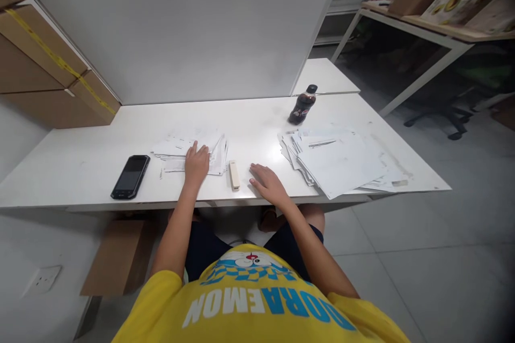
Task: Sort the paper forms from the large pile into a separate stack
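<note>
My left hand [197,163] rests with fingers stretched out on a loose stack of papers [217,158] at the left middle of the white table. Just right of that stack lies a small cream-coloured stapler-like bar [234,176], touched by neither hand. My right hand [267,183] lies flat on the bare tabletop near the front edge, fingers extended, holding nothing. To its right is a bigger, untidy pile of papers [341,163], with a thin pen [322,143] on the top sheet.
A black rugged phone [131,177] lies at the left of the table [257,118]. A dark cola bottle [303,104] stands behind the right pile. Cardboard boxes [52,64] are stacked at the back left. A white panel [193,27] rises along the rear edge.
</note>
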A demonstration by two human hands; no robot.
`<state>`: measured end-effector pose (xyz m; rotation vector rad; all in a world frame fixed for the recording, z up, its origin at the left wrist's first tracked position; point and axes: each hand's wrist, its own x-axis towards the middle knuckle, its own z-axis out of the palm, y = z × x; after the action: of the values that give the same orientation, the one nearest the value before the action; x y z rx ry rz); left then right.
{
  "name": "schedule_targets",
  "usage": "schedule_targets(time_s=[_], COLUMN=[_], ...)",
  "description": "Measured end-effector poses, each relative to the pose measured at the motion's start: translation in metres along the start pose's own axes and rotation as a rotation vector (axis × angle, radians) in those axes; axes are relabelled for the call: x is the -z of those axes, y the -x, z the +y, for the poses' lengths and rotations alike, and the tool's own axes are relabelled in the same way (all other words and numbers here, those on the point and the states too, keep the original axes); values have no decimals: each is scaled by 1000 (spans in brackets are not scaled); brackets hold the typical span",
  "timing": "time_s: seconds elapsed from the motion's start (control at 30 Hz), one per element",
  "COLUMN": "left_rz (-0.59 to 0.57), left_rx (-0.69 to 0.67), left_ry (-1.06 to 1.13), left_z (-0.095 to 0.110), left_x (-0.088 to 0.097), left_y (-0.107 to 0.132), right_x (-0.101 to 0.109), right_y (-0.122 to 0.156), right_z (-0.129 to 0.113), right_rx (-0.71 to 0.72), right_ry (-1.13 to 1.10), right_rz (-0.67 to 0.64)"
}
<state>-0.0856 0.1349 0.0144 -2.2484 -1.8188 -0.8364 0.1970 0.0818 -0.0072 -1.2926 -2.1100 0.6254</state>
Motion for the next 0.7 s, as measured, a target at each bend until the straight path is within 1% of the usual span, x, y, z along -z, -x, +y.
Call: schedule_targets(time_s=[0.17, 0.23, 0.27, 0.33, 0.4, 0.47, 0.53, 0.57, 0.63, 0.7], left_rz=[-49, -56, -40, 29, 97, 105, 79, 64, 22, -44], left_rx=[-139, -206, -238, -311, -424, -569, -681, -710, -712, -683], left_ry=[40, 74, 94, 139, 189, 245, 280, 288, 285, 277], left_z=[9, 19, 26, 44, 65, 85, 99, 103, 106, 106], left_x=[3, 6, 7, 10, 14, 17, 18, 18, 16, 14], left_y=[1, 6, 9, 16, 23, 28, 31, 33, 38, 44], right_x=[3, 5, 5, 4, 2, -1, 0, 1, 7, 12], right_y=[1, 2, 2, 1, -1, -3, -5, -4, 0, 5], right_z=[-4, -6, -7, -11, -19, -29, -38, -42, -45, -43], right_rx=[-41, -46, -61, -134, -248, -355, -434, -459, -479, -482], right_ry=[-54, -106, -160, -347, -578, -780, -938, -1006, -1094, -1093], right_rz=[-11, 19, 42, 78, 103, 144, 215, 237, 243, 207])
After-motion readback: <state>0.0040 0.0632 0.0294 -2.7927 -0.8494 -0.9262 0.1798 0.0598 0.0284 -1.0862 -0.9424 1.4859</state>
